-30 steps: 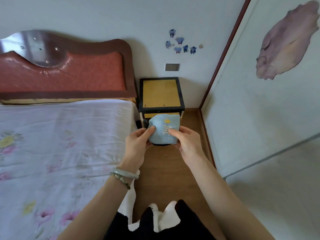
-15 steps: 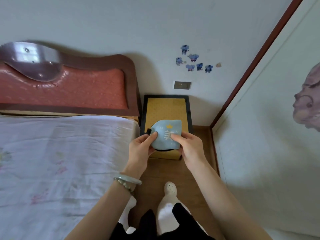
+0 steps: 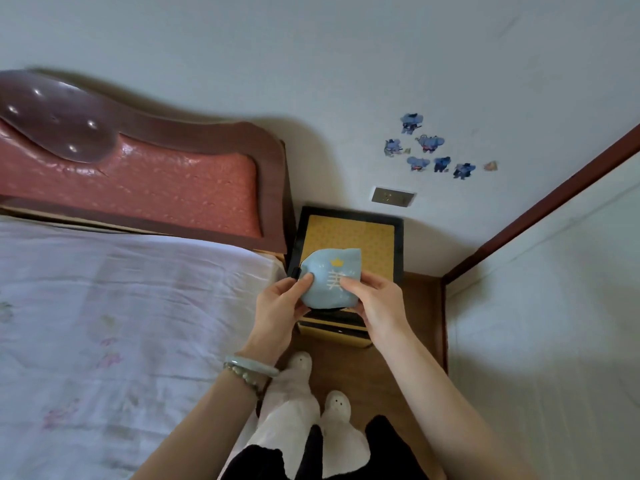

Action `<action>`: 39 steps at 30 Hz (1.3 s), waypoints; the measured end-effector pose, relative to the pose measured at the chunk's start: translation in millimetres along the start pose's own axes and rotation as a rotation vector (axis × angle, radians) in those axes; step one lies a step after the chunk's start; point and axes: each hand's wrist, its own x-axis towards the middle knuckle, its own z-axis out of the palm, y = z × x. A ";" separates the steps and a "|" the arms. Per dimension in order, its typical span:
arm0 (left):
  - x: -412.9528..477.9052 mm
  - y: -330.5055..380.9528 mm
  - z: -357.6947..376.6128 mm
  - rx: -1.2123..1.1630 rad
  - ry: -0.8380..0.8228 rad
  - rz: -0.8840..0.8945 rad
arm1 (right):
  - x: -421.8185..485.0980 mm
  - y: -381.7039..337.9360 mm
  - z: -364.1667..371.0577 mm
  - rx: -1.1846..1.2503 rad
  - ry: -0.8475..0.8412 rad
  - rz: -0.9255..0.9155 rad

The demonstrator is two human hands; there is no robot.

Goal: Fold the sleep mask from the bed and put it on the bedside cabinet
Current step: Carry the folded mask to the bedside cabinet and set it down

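Observation:
The light blue sleep mask (image 3: 327,271), folded in half with a yellow crown and pale lettering on top, is held between both hands above the front part of the bedside cabinet (image 3: 349,233). My left hand (image 3: 282,303) pinches its left edge, thumb on top. My right hand (image 3: 375,303) grips its right side. A black strap shows at the mask's left and under it. The cabinet has a yellow top with a black frame. Whether the mask touches the cabinet top I cannot tell.
The bed (image 3: 121,323) with a pale flowered sheet lies to the left, its red padded headboard (image 3: 138,181) against the wall. A white wall or door panel (image 3: 540,323) closes the right side. My feet in white socks (image 3: 311,403) stand on the narrow wooden floor strip.
I have stepped closer to the cabinet. Both hands carried the folded mask forward, from in front of the cabinet to over its top.

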 end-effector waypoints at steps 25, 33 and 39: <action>352.0 -20.9 -8.4 0.413 0.062 -0.031 | 340.7 67.1 70.7 -0.077 0.142 0.112; 443.5 -78.9 -8.8 0.679 0.175 0.113 | 436.1 121.7 61.9 -0.231 0.155 0.042; 467.3 -101.0 -6.4 0.797 0.254 0.161 | 462.3 145.6 53.9 -0.401 0.186 -0.046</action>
